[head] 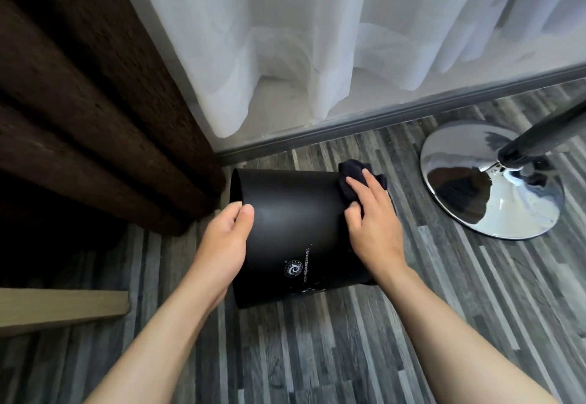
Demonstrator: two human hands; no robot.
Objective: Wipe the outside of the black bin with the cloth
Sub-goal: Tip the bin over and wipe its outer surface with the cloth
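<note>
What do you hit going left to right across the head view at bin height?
Dark brown pleated curtain → left hand on the rim → black cylindrical bin → right hand pressing the dark crumpled cloth → shiny chrome round stand base.

Left hand (226,245) curled, gripping — right hand (374,222) pressing, fingers (371,181) extended.

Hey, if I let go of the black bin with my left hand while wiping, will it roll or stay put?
The bin lies on its side, and its round wall would probably roll on the smooth floor. It looks thin and light, so pressure from the cloth may shove it. The left hand gripping the rim likely steadies it.
</note>
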